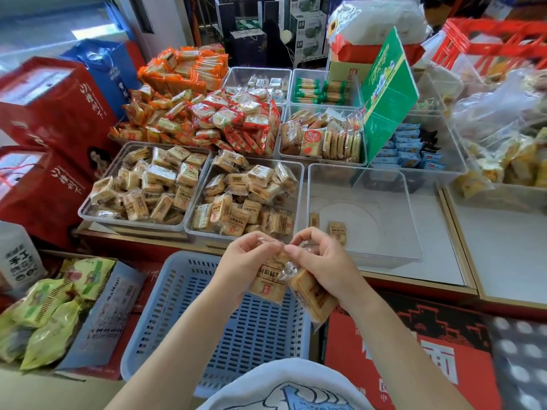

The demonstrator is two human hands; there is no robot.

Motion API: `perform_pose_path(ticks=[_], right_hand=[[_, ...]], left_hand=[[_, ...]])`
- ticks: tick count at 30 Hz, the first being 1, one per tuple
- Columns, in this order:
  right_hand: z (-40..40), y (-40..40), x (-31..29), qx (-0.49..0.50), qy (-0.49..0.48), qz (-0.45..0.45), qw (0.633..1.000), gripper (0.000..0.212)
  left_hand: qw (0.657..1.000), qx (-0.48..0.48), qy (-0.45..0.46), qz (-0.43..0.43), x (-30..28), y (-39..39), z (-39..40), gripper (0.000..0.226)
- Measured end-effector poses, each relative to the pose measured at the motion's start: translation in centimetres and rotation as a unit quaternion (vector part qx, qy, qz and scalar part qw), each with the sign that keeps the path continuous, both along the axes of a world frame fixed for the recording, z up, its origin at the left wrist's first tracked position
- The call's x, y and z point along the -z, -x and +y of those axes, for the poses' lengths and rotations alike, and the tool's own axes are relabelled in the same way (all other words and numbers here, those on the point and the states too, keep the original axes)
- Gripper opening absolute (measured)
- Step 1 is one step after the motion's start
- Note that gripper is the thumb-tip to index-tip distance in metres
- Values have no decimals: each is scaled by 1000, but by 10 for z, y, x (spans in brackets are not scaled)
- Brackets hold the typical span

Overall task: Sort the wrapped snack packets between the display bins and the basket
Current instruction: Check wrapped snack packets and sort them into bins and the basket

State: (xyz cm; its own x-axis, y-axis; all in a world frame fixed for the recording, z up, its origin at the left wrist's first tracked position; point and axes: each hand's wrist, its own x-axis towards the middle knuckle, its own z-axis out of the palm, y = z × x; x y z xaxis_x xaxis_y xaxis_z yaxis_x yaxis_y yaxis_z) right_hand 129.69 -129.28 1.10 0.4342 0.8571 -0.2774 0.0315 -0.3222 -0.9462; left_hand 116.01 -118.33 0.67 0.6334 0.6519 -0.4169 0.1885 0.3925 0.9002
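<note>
Both hands are meeting above the far rim of the blue basket [207,321], which is sitting low in front of the counter. The left hand [245,261] is curling around a tan wrapped packet [268,284], fingertips pinching the clear wrapper at its top. The right hand [319,263] is gripping a second packet [310,294], which is hanging tilted below the palm, thumb and forefinger pinching near the left hand's fingertips; whether the two wrappers are joined there is hard to tell. Just beyond the hands, a clear bin [411,220] is holding two small packets [337,230] near its front left corner. To its left, two clear bins [192,220] are lying side by side, both heaped with the same tan packets. Behind them, a pile of orange and red packets [207,113] is spilling across the counter. A green sign [387,96] is leaning over the bins at the right. Red gift boxes [50,119] are standing at the left, and green bagged snacks [50,315] are lying beside the basket.
</note>
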Motion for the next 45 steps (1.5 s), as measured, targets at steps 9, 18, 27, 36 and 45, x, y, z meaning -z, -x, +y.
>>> perform_pose_path(ticks=[9,18,27,36,45], right_hand=[[-4,5,6,2,25,-13,1000,8],[-2,8,0,79,-12,-57,995,10],[-4,4,4,132,-12,-67,989,12],[-7,3,6,200,0,-13,980,8],[-10,12,9,85,43,32,995,15]], left_hand=[[999,-44,20,-1,0,2,-8,25],[999,-26,-6,-23,3,5,-9,20],[999,-30,14,3,14,3,-8,39],[986,164,8,-15,16,13,0,44],[979,-71,165,-93,13,9,6,49]])
